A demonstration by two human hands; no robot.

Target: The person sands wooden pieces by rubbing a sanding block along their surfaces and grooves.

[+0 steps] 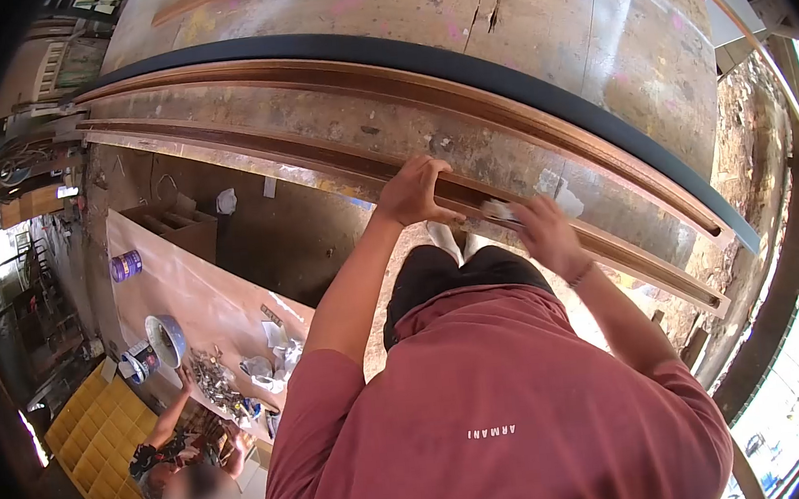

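Note:
A long brown wooden strip with a groove along it (648, 270) lies across the near edge of the paint-stained workbench (570, 25). My left hand (417, 194) grips this strip, fingers over its far side and thumb on the near side. Just to the right, my right hand (548, 236) holds a small whitish folded piece (499, 209) against the strip's groove; it looks like sandpaper, but its surface is blurred. A second grooved wooden strip (356, 77) runs roughly parallel farther back on the bench.
A long dark strip (498, 77) lies behind the second wooden strip. At lower left, another person (185, 458) works at a pinkish board table (204, 290) holding a bowl (166, 338), a purple can (125, 266) and piled small parts (211, 375). A cardboard box (170, 230) sits beneath the bench.

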